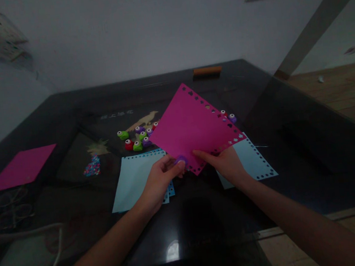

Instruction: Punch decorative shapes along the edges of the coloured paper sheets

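Observation:
A pink sheet of paper [186, 124] is held up at a slant above the table, with a row of small punched shapes along its right and lower edges. My right hand [226, 164] pinches it near the lower edge, thumb on top. Closed around a purple craft punch [181, 160], my left hand [162, 177] has its thumb on the punch's top, at the sheet's lower left edge. Below the hands lie light blue sheets with punched borders, one at the left [138, 179] and another at the right [252, 162], partly covered by my right hand.
Several green, red and purple punches [137, 145] stand behind the left blue sheets, and a few more [232, 118] behind the pink paper. Paper confetti [92, 166] and another pink sheet [23, 167] lie left. A brown roll [207, 71] rests by the wall; a white cable [59, 244] is front left.

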